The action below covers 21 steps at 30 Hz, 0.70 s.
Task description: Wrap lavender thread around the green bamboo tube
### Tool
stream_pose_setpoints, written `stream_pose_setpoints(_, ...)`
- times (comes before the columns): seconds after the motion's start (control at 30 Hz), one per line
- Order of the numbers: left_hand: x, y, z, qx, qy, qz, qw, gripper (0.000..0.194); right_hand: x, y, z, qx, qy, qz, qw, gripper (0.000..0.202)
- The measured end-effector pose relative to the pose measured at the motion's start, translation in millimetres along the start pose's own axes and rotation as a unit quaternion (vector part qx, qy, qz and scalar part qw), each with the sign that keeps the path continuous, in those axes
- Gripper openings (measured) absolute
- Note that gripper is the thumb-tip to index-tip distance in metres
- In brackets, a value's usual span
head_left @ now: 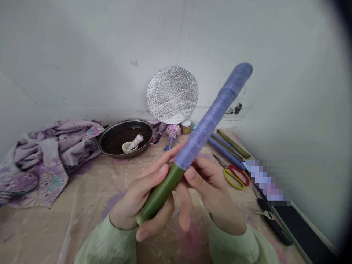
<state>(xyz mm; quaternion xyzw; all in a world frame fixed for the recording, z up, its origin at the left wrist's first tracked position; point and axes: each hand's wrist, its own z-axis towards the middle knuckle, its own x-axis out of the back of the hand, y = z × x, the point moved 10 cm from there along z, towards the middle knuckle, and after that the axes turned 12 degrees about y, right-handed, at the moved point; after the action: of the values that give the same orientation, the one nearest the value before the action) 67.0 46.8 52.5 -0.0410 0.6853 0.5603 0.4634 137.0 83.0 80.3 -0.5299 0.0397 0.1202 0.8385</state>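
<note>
A long green rod (162, 192), smooth at its lower end and tightly wound with fine lilac thread (211, 117) along its upper length, tilts up above the middle of the table (82, 205). The left hand (137, 200) is wrapped around the bare green end; the right hand (211, 187) pinches the rod where the winding begins. Red-and-yellow scissors (235, 176) lie toward the right edge. At the far edge sit a dark round pan (125, 137), a foil disc (172, 94) and crumpled floral cloth (49, 154).
</note>
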Motion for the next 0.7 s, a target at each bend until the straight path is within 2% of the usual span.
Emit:
stream_pose_setpoints(0.07,9.1,3,3,-0.019,0.033,0.044,0.998,0.050,2,2,0,-0.005,0.010,0.008,1.000,0.020)
stream_pose_setpoints(0.13,20.3,14,6,-0.088,0.087,0.132,0.983,0.048,3,5,2,-0.011,0.017,0.013,1.000,0.018)
stream_pose_setpoints(0.17,25.7,22,7,-0.137,0.121,0.193,0.964,0.048,4,7,4,-0.013,0.023,0.011,1.000,0.016)
stream_pose_setpoints(0.23,31.3,39,3,-0.234,0.187,0.330,0.895,0.049,7,10,7,-0.014,0.036,0.000,0.999,0.014)
stream_pose_setpoints(0.3,29.5,46,-1,-0.291,0.227,0.437,0.820,0.046,10,12,10,-0.014,0.051,-0.011,0.999,0.014)
stream_pose_setpoints(0.33,27.1,48,-2,-0.310,0.236,0.465,0.795,0.045,12,13,11,-0.014,0.059,-0.017,0.998,0.014)
stream_pose_setpoints(0.37,24.7,48,-3,-0.322,0.239,0.478,0.782,0.044,14,14,11,-0.016,0.066,-0.022,0.997,0.015)
stream_pose_setpoints(0.43,22.4,48,-5,-0.332,0.249,0.469,0.780,0.042,16,17,10,-0.025,0.077,-0.028,0.996,0.018)
stream_pose_setpoints(0.6,29.8,47,-9,-0.316,0.295,0.412,0.802,0.036,13,15,7,-0.029,0.070,-0.022,0.997,0.021)
stream_pose_setpoints(0.7,38.2,47,-9,-0.305,0.309,0.368,0.822,0.019,9,8,8,-0.007,0.062,-0.031,0.998,0.020)
